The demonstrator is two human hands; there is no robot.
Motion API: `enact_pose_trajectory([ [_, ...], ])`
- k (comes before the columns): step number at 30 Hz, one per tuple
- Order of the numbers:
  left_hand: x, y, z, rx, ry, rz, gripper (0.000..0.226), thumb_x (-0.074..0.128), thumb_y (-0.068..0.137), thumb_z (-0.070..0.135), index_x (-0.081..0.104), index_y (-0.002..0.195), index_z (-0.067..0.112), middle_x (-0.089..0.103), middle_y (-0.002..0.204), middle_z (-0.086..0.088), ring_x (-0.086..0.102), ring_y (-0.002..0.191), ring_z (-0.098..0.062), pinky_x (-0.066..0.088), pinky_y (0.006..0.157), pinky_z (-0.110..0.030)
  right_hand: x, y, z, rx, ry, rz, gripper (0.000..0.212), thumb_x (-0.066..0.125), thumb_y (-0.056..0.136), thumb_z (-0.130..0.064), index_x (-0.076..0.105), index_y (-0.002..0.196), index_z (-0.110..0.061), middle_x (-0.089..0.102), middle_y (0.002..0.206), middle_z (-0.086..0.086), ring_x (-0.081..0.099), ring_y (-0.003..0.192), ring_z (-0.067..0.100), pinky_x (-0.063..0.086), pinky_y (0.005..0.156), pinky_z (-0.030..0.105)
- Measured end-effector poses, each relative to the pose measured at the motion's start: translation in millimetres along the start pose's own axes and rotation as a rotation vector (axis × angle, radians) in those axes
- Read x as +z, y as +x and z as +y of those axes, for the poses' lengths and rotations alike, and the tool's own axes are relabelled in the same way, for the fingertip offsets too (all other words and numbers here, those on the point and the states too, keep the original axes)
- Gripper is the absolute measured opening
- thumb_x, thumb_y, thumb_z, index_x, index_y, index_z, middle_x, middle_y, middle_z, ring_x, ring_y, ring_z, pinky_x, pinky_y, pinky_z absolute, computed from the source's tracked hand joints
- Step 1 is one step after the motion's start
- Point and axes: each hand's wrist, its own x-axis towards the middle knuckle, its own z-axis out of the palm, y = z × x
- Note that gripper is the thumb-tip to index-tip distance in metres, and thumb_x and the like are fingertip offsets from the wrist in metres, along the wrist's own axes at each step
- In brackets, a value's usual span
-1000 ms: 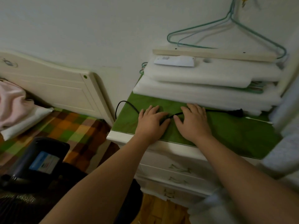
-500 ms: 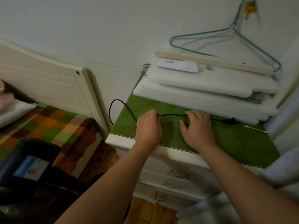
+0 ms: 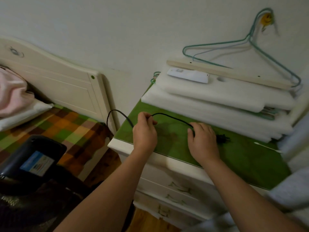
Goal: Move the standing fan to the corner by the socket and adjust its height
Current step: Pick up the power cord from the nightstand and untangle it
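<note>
The standing fan's dark motor housing (image 3: 33, 161) with a blue label fills the lower left, its grille below in shadow. Its black power cord (image 3: 172, 117) runs up from behind the nightstand and across the green top (image 3: 242, 158). My left hand (image 3: 144, 131) pinches the cord and lifts it in an arc. My right hand (image 3: 203, 143) lies over the cord, fingers closed around it, just left of the black plug (image 3: 222, 138), which rests on the green top. No socket is in view.
White foam sheets (image 3: 217, 104) with a white remote (image 3: 188, 75) and a wooden slat (image 3: 225, 72) are stacked at the nightstand's back. Green wire hangers (image 3: 250, 47) hang on the wall. A bed with a checked cover (image 3: 66, 131) and cream headboard (image 3: 63, 84) stands left.
My left hand has closed on the cord and raised it off the green top. My right hand slid right along the cord toward the plug.
</note>
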Motion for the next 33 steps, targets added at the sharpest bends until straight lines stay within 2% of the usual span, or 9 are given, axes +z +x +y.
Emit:
enact_pose_trajectory([
  [8,-11.2,-16.5,-4.0,0.052,0.004,0.028,0.024,0.045,0.106,0.019,0.064,0.121,0.022,0.066,0.091,0.01,0.059,0.076,-0.006,0.046,0.065,-0.022,-4.8,0.7,6.1,-0.054,0.14,0.017,0.021,0.061,0.097,-0.012,0.073,0.111,-0.001,0.071,0.102,0.017,0.062,0.097,0.038,0.048,0.091,0.044],
  [13,-36.8,-29.3,-7.6,0.069,-0.005,0.055,0.017,0.049,0.105,0.022,0.066,0.104,0.027,0.066,0.083,0.01,0.051,0.061,-0.005,0.045,0.061,-0.03,-10.4,1.7,-11.3,-0.07,0.374,0.003,0.021,0.062,0.097,-0.011,0.075,0.112,-0.003,0.074,0.102,0.014,0.067,0.095,0.031,0.05,0.085,0.034],
  [15,-50.1,-27.8,-4.0,0.058,-0.005,0.09,0.017,0.051,0.105,0.026,0.063,0.093,0.032,0.066,0.08,0.007,0.054,0.061,-0.007,0.049,0.06,-0.034,-12.3,2.5,-24.6,-0.057,0.475,-0.005,0.023,0.062,0.098,-0.015,0.074,0.115,-0.006,0.075,0.106,0.01,0.067,0.096,0.023,0.046,0.084,0.027],
  [18,-73.7,-27.9,1.7,0.03,-0.012,0.158,0.02,0.055,0.102,0.034,0.062,0.084,0.038,0.067,0.075,0.006,0.063,0.068,-0.015,0.057,0.068,-0.042,-16.6,2.6,-43.3,-0.067,0.595,-0.012,0.026,0.06,0.1,-0.023,0.074,0.118,-0.012,0.076,0.106,0.005,0.068,0.094,0.016,0.052,0.085,0.028],
  [22,-98.1,-30.0,2.0,0.001,-0.067,0.214,0.017,0.057,0.1,0.038,0.067,0.091,0.028,0.068,0.073,0.003,0.06,0.062,-0.007,0.053,0.061,-0.033,-19.8,3.8,-65.5,-0.039,0.753,-0.067,0.019,0.06,0.1,-0.026,0.072,0.114,-0.02,0.069,0.08,-0.005,0.059,0.062,-0.006,0.043,0.059,0.007],
  [24,-105.5,-32.1,4.2,-0.027,-0.111,0.251,0.018,0.056,0.1,0.039,0.067,0.091,0.028,0.067,0.073,0.002,0.055,0.055,0.0,0.05,0.059,-0.028,-18.5,1.4,-80.7,-0.016,0.862,-0.101,0.008,0.061,0.1,-0.022,0.065,0.104,-0.027,0.067,0.074,-0.005,0.057,0.056,-0.005,0.041,0.05,0.008],
  [26,-108.6,-33.9,9.2,-0.062,-0.199,0.279,0.022,0.053,0.102,0.038,0.068,0.09,0.027,0.062,0.067,0.005,0.051,0.05,0.001,0.048,0.057,-0.026,-14.3,-4.6,-97.2,-0.039,0.905,-0.12,0.013,0.059,0.1,-0.022,0.06,0.094,-0.033,0.066,0.073,-0.006,0.059,0.059,0.0,0.045,0.054,0.014],
  [29,-110.6,-35.8,19.3,-0.138,-0.423,0.301,0.028,0.047,0.105,0.034,0.069,0.096,0.021,0.061,0.063,0.006,0.055,0.054,-0.004,0.05,0.056,-0.026,-5.1,-15.8,-120.1,-0.071,0.885,-0.194,0.008,0.058,0.1,-0.029,0.063,0.101,-0.035,0.068,0.079,-0.008,0.065,0.073,0.007,0.051,0.065,0.026],
  [33,-113.7,-37.5,26.2,-0.191,-0.646,0.238,0.032,0.038,0.108,0.034,0.065,0.11,0.017,0.076,0.08,-0.003,0.073,0.073,-0.021,0.059,0.07,-0.037,4.4,-28.0,-141.5,-0.125,0.904,-0.26,0.016,0.062,0.098,-0.025,0.072,0.11,-0.023,0.069,0.084,-0.014,0.066,0.08,-0.001,0.048,0.068,0.013],
])
